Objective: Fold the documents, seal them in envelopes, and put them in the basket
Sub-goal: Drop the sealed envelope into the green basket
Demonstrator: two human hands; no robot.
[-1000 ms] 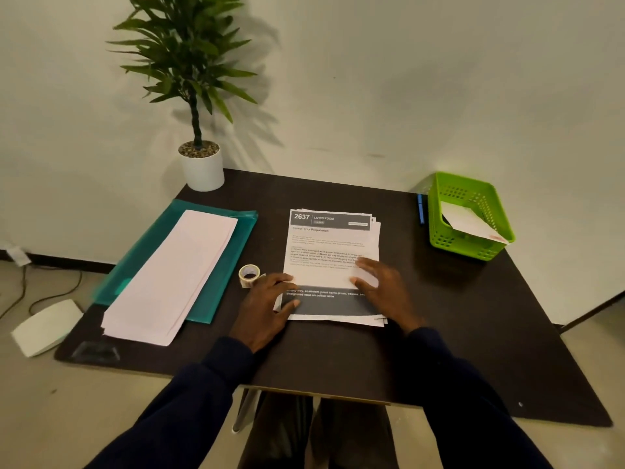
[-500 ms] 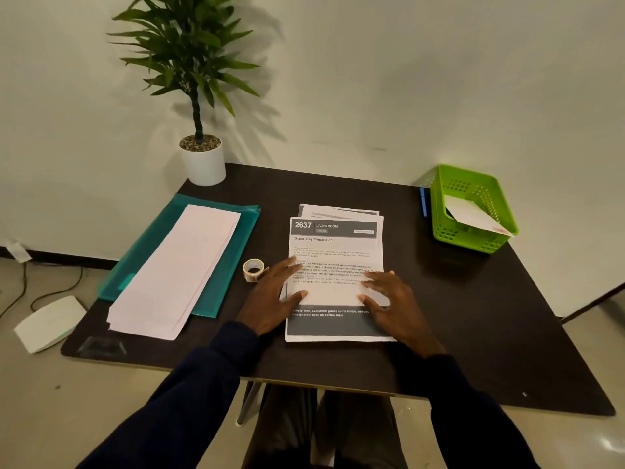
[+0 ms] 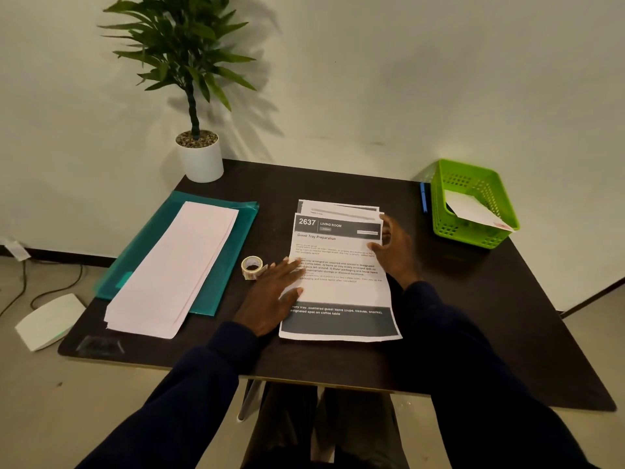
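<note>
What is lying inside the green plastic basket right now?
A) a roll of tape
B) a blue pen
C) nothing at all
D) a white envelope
D: a white envelope leans inside the green plastic basket, while the small roll of tape sits on the dark table and the blue pen lies outside the basket.

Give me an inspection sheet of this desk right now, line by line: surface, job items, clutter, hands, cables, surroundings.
Surface: dark table, no spills seen.
Job's things: top document pulled nearer than the document stack; envelopes piled on a teal folder; tape roll; green basket holding one envelope.
Clutter: potted plant; blue pen beside the basket.
Hands: left hand flat on the sheet's left edge; right hand at its right edge, grip unclear.
Cables: cable on the floor, left.
Surroundings: white device on the floor; plain wall.
</note>
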